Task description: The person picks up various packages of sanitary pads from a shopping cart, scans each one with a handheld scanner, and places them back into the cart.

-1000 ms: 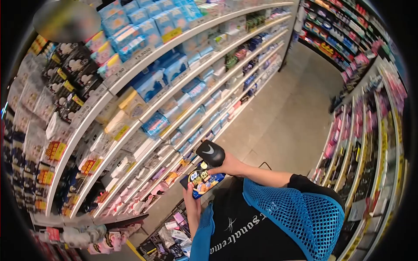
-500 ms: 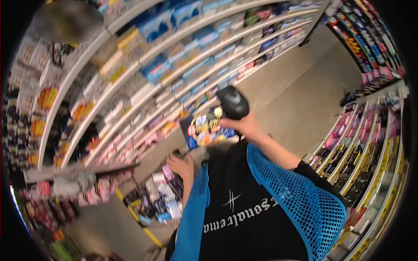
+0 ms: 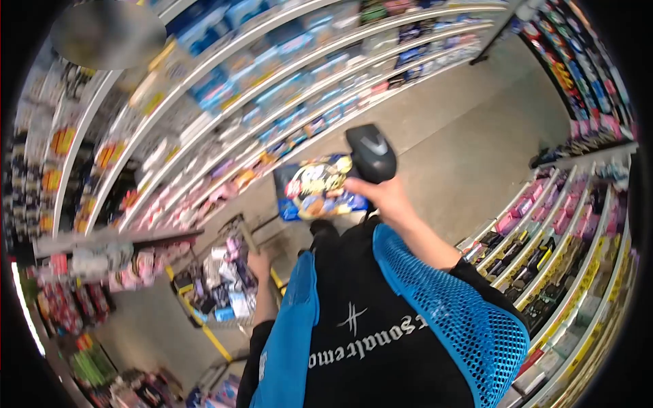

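Observation:
My right hand (image 3: 386,198) is closed around a black handheld barcode scanner (image 3: 373,155) and also pinches a blue snack-like pack (image 3: 316,189) with colourful print, its thumb lying over the pack's right edge. Both are held in front of my body, the scanner just right of the pack. Lower left, my left hand (image 3: 258,265) is closed on the handle bar (image 3: 247,236) of a cart. The fingers are partly hidden. Beside that hand, the cart's yellow-edged basket (image 3: 182,291) holds many small packaged goods.
Long shelves (image 3: 272,75) of boxed and bagged goods run along the left. Another shelf unit (image 3: 544,238) with pink and black items stands to the right. The grey aisle floor (image 3: 462,129) stretches between them. Hanging goods (image 3: 102,262) are at the far left.
My left hand has gone from spread over the cart's edge to closed on its handle bar. The cart sits further left in view. The pack shows flatter and a bit further left.

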The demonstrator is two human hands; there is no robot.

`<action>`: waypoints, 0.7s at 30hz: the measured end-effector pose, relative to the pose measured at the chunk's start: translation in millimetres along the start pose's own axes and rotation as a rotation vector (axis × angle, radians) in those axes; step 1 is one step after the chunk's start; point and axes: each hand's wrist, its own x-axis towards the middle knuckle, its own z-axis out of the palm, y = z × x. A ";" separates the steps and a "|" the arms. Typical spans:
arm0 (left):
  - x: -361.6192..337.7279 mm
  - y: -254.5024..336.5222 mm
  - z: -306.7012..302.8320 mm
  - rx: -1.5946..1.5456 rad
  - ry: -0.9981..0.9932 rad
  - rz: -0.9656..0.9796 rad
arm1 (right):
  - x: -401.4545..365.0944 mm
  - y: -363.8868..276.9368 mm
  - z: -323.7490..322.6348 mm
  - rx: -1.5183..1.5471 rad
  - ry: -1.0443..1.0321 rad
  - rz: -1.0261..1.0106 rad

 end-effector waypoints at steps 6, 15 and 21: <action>-17.6 8.4 10.3 0.029 -0.037 -0.113 | -26.9 -19.0 -49.2 -0.016 -0.071 0.094; -43.6 22.3 18.0 0.101 -0.039 -0.054 | -61.7 -21.6 -110.5 0.047 0.078 -0.041; -52.6 33.9 28.7 0.269 -0.026 -0.123 | -80.2 -22.2 -145.0 0.038 0.232 -0.038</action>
